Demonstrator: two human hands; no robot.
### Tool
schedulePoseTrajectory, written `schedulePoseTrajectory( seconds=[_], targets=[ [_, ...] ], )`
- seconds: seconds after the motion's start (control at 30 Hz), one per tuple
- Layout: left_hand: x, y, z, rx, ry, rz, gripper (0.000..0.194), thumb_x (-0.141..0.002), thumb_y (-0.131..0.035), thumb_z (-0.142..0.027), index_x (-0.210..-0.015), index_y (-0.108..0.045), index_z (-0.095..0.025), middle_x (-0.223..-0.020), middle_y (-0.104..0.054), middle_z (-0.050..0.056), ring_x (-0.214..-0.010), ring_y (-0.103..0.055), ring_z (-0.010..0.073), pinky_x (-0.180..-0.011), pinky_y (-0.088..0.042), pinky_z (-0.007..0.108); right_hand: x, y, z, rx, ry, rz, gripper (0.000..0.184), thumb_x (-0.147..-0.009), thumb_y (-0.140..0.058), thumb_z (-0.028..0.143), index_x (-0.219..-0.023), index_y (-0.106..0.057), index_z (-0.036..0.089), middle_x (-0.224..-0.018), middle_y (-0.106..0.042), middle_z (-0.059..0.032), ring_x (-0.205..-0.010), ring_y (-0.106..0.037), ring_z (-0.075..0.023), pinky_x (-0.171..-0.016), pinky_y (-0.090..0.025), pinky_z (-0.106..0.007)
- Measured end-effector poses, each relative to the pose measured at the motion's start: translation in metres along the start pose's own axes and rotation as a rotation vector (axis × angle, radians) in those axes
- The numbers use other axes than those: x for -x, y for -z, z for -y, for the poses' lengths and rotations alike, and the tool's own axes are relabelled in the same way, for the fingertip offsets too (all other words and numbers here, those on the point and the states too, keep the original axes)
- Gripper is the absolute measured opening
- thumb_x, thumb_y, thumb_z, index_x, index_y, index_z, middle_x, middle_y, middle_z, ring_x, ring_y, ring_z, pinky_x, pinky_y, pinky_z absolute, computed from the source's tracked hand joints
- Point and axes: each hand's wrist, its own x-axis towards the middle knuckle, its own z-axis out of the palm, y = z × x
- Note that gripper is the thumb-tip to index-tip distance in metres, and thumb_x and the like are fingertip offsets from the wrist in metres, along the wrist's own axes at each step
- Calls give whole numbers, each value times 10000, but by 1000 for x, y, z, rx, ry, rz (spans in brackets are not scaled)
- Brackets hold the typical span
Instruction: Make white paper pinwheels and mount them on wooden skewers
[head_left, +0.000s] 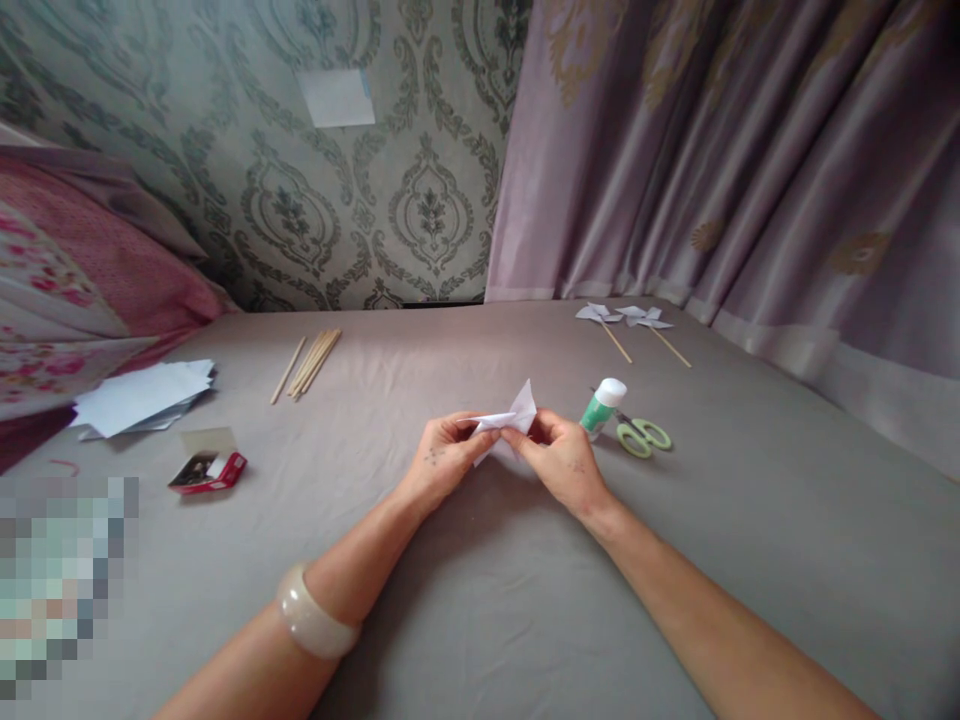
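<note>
Two pinwheels (pixel 598 313) beyond — glue stick (pixel 600 411) near right fingers (pixel 549 424)

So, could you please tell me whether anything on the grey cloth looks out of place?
Mildly: the paper stack has uneven edges, one stick lies apart from the bundle, and a thin red piece lies alone left of the red box.

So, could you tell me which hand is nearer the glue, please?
Right. The right hand is just left of the glue; the left hand is farther left, across the folded paper.
</note>
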Motion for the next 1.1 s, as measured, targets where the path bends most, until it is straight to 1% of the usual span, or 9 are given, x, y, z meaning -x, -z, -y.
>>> schedulePoseTrajectory(
  seconds=[0.03, 0.1, 0.23, 0.37, 0.5, 0.6, 0.8, 0.9, 1.1],
  targets=[
    [0, 0, 0, 4, 5, 1, 313, -626, -784, -376, -824, -753, -136, -749, -708, 36, -669, -575, 129, -672, -439, 244, 0, 1, 0, -4, -17, 28, 278, -715, -678, 410, -799, -663, 146, -684, -670, -44, -616, -589, -173, -579, -437, -287],
    [0, 0, 1, 20, 16, 6, 323, -624, -788, -372, -840, -751, -136, -765, -714, 42, -673, -583, 130, -668, -439, 241, -1, 3, 0, -23, -42, 44, 285, -713, -681, 426, -738, -678, 143, -657, -660, -39, -591, -574, -164, -557, -422, -279],
    [0, 2, 2, 24, 39, 0, 321, -621, -789, -373, -835, -747, -137, -749, -713, 45, -647, -580, 121, -632, -426, 225, 0, 3, 1, -80, -61, 54, 299, -699, -699, 433, -756, -707, 140, -689, -676, -42, -617, -574, -164, -584, -429, -279],
    [1, 3, 2, -12, 43, -25, 331, -613, -785, -377, -832, -749, -131, -712, -704, 44, -611, -561, 120, -589, -409, 222, 0, 2, 3, -89, -89, 34, 331, -670, -714, 460, -726, -717, 134, -651, -653, -31, -596, -537, -151, -576, -404, -270],
    [2, 2, 0, -7, 37, -17, 295, -613, -781, -361, -802, -750, -135, -703, -700, 41, -617, -561, 120, -600, -410, 225, 1, 1, 4, -90, -111, 26, 331, -648, -719, 468, -700, -717, 141, -605, -619, -15, -566, -498, -138, -552, -373, -265],
    [2, 3, -1, -2, 37, -2, 272, -619, -775, -349, -791, -751, -140, -708, -701, 40, -620, -565, 117, -608, -412, 225, 1, 1, 3, -90, -119, 20, 328, -644, -718, 469, -691, -715, 145, -599, -613, -14, -567, -492, -138, -554, -372, -267],
    [1, 4, -1, -41, 62, -16, 265, -616, -772, -337, -790, -754, -139, -656, -686, 31, -563, -546, 112, -550, -388, 221, 2, -1, 1, -90, -125, 11, 320, -653, -719, 457, -676, -712, 138, -581, -596, -3, -555, -481, -129, -538, -358, -260],
    [1, 4, 1, -18, 70, -10, 257, -621, -772, -338, -785, -750, -141, -668, -689, 32, -572, -555, 115, -557, -400, 223, 3, -2, -2, -86, -127, 4, 313, -659, -714, 451, -667, -706, 138, -584, -607, -9, -544, -486, -130, -529, -357, -261],
    [-2, 2, 4, 66, 89, 5, 266, -622, -778, -330, -802, -735, -139, -713, -699, 35, -614, -587, 130, -612, -434, 241, 1, -4, -6, -86, -122, 16, 303, -682, -698, 440, -684, -703, 137, -627, -648, -28, -581, -532, -146, -559, -392, -267]
  ],
)
